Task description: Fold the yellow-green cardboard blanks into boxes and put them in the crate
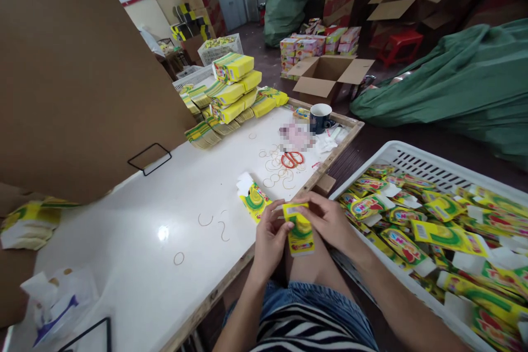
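Currently the left hand (271, 228) is pinching the left side of a small yellow box (301, 239), the thumb pressing on its face; the right hand (324, 214) is gripping the same box near its top right, above the lap (315, 275); a second yellow box (256, 202) (white flap sticking out) is lying on the white table (144, 275) just beyond the left hand; red-handled scissors (292, 159) are resting beside loose rubber bands (273, 165); a white crate (388, 148) is holding many more boxes (443, 206) at the right.
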`<action>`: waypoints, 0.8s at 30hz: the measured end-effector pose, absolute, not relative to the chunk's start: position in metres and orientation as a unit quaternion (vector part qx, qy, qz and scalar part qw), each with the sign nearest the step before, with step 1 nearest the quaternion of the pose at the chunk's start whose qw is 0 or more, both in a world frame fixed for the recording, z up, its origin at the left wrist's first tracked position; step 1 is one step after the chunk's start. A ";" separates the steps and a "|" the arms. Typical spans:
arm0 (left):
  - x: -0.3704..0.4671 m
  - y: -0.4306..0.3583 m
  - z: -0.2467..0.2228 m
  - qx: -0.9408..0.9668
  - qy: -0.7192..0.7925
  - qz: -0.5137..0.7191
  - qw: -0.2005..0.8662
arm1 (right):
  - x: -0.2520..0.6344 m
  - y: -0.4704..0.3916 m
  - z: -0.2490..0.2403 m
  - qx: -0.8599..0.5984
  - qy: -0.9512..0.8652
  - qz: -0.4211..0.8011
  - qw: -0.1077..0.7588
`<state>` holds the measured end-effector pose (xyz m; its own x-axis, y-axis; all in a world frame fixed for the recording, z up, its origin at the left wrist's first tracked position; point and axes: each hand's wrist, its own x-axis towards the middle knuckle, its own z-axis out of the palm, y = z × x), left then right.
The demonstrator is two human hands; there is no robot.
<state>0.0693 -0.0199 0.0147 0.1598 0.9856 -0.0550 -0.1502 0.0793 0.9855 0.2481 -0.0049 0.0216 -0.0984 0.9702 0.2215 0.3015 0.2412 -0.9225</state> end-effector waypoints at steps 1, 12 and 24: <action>0.069 -0.019 0.012 0.506 0.448 0.477 0.562 | 0.264 -0.010 0.027 -0.533 -0.649 0.290 0.458; 0.020 -0.010 -0.041 0.663 0.638 0.314 0.235 | 0.215 0.027 -0.008 -0.640 -0.690 0.136 0.311; 0.016 -0.017 -0.037 0.618 0.622 0.373 0.303 | 0.162 0.031 -0.016 -0.627 -0.679 0.267 0.273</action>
<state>0.0165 -0.0172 -0.0372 -0.0519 0.9951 0.0842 0.5422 -0.0427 0.8391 0.1625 0.0308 -0.0159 -0.0639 0.9973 0.0360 0.7059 0.0706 -0.7048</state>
